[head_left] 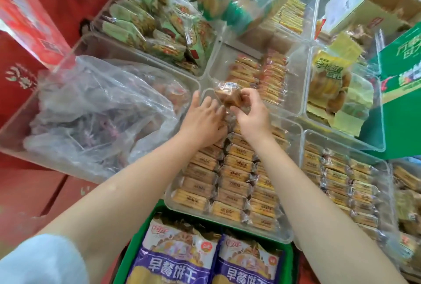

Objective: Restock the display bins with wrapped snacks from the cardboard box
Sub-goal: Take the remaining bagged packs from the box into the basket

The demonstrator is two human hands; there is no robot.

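A clear display bin (pixel 287 236) in front of me holds rows of orange wrapped snacks (pixel 237 165). At its far end my right hand (pixel 250 111) pinches a brown snack in a clear wrapper (pixel 227 93), lifted above the rows. Beside it, my left hand (pixel 202 117) lies flat with straight fingers on the packs at the bin's far left corner. An open cardboard box (pixel 355 6) stands at the top right. At the bottom, a green box (pixel 136 238) holds purple-and-white biscuit bags (pixel 180 258).
More clear bins surround the spot: one with a crumpled plastic bag (pixel 95 110) at the left, green packs (pixel 145 21) behind it, orange packs (pixel 262 74) ahead, yellow bags (pixel 332 74) and more wrapped snacks (pixel 341 181) at the right. Red cartons (pixel 27 21) stand at the left.
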